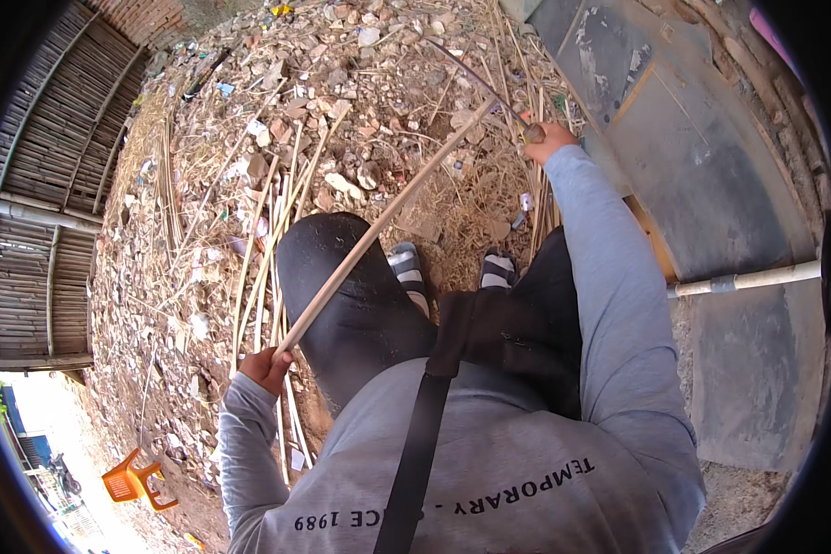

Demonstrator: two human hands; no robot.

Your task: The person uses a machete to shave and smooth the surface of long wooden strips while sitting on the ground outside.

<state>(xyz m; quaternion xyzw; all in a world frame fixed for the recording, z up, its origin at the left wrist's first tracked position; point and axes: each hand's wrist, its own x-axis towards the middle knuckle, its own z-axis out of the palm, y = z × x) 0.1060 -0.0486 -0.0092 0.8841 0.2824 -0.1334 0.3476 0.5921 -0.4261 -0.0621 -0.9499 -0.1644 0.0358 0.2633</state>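
Observation:
My left hand [265, 367] is closed around the lower end of a long, pale bamboo strip [379, 224]. The strip slants up to the right across my left knee. At upper right, my right hand [552, 140] grips the handle of a long, thin, slightly curved knife [475, 76]. Its dark blade points up and left, crossing close to the strip's far end; whether the two touch I cannot tell. Several other split bamboo strips [266, 268] lie on the ground beside my left leg.
Stones, brick bits and straw litter the ground [342, 102]. More strips [537, 83] lie near my right hand. Dark flat sheets [692, 166] and a pale pole [757, 279] are on the right. A bamboo-slat wall [51, 111] and an orange plastic chair [137, 482] stand left.

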